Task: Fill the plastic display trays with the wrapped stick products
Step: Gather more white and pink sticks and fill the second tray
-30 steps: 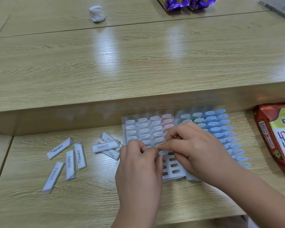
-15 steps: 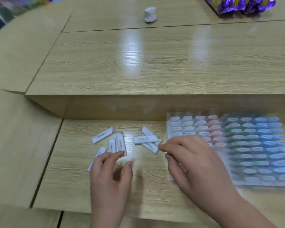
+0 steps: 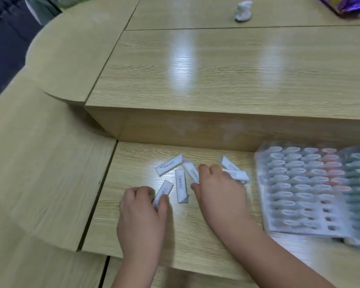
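Fingers of the left hand pinch one wrapped stick; the right hand covers others, its grip hidden. Loose sticks lie between; the plastic tray sits just right. A hurried grab could scatter sticks or jolt filled rows.

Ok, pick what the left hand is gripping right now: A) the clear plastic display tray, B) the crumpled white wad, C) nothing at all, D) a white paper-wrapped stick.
D: the left hand has its fingers and thumb curled round the near end of a white paper-wrapped stick on the light wooden desk.
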`<state>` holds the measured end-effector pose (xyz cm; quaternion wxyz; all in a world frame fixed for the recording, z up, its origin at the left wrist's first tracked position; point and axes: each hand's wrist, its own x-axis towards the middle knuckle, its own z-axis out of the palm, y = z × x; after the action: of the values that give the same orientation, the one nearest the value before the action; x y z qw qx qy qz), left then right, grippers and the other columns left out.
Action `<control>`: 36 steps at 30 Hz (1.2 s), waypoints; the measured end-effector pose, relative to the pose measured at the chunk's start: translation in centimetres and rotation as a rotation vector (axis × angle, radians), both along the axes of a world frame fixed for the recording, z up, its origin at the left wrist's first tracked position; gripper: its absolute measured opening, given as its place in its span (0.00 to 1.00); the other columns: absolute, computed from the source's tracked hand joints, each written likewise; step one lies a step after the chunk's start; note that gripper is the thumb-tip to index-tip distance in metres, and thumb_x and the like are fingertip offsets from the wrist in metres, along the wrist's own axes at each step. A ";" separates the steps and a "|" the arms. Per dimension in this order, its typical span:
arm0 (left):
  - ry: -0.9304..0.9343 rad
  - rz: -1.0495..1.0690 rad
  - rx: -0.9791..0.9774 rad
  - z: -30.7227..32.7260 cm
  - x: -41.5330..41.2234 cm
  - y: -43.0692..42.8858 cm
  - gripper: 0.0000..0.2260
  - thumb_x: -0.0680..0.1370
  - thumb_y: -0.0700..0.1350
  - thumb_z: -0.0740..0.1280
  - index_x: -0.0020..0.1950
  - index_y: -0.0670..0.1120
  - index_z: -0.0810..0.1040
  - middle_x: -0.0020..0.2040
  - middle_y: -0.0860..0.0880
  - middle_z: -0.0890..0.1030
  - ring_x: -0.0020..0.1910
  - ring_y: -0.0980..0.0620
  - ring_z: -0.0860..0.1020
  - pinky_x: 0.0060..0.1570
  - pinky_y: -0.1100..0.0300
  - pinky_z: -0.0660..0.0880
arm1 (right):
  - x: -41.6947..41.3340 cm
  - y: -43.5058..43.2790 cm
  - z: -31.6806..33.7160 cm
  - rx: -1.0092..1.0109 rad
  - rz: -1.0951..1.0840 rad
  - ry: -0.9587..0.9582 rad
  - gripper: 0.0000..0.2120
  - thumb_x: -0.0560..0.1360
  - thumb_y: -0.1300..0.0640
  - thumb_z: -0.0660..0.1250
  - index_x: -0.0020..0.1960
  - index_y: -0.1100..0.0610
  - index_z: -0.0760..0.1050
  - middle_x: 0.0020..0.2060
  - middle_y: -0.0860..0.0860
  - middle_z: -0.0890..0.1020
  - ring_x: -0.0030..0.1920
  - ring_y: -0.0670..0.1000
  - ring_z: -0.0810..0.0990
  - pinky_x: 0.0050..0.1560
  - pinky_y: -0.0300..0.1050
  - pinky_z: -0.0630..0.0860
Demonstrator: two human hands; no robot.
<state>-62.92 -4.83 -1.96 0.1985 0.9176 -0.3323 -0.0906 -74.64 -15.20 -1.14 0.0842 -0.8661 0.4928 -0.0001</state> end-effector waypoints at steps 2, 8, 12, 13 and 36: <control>-0.024 -0.011 0.023 0.2 0.0 0.5 0.10 0.75 0.54 0.70 0.48 0.49 0.79 0.47 0.54 0.69 0.46 0.51 0.69 0.37 0.57 0.65 | -0.4 0.0 0.0 0.043 -0.030 -0.016 0.16 0.79 0.41 0.62 0.60 0.51 0.69 0.52 0.49 0.76 0.50 0.52 0.80 0.36 0.45 0.65; 0.212 0.029 -0.176 1.2 -0.8 0.5 0.07 0.76 0.51 0.70 0.42 0.55 0.72 0.38 0.56 0.78 0.38 0.56 0.77 0.33 0.57 0.67 | -3.0 0.7 2.3 0.169 -0.084 -0.266 0.10 0.80 0.42 0.59 0.54 0.45 0.75 0.48 0.43 0.76 0.49 0.48 0.77 0.40 0.44 0.70; 0.349 -0.028 -0.345 4.0 -2.5 -0.2 0.05 0.77 0.53 0.69 0.46 0.61 0.72 0.45 0.65 0.79 0.30 0.62 0.80 0.32 0.55 0.73 | -6.8 1.6 5.0 0.173 -0.122 -0.532 0.04 0.77 0.43 0.63 0.47 0.42 0.73 0.40 0.38 0.74 0.41 0.41 0.75 0.36 0.35 0.69; 0.374 -0.055 -0.369 4.7 -3.1 -0.5 0.06 0.77 0.52 0.69 0.47 0.62 0.73 0.46 0.66 0.79 0.28 0.61 0.80 0.32 0.53 0.75 | -7.9 1.8 5.6 0.191 -0.145 -0.589 0.04 0.76 0.43 0.63 0.47 0.41 0.73 0.40 0.38 0.75 0.41 0.41 0.76 0.35 0.35 0.69; 0.197 -0.723 -0.437 7.3 -18.8 -7.6 0.11 0.70 0.42 0.73 0.47 0.56 0.84 0.44 0.62 0.80 0.37 0.65 0.77 0.39 0.74 0.72 | -24.5 -6.0 6.0 0.140 -0.174 -0.778 0.04 0.77 0.45 0.59 0.46 0.42 0.71 0.33 0.40 0.76 0.25 0.44 0.71 0.26 0.31 0.61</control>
<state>-81.75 -12.45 5.33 0.3745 0.6656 -0.6231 -0.1688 -99.13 -21.15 4.85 0.3231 -0.7486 0.4944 -0.3014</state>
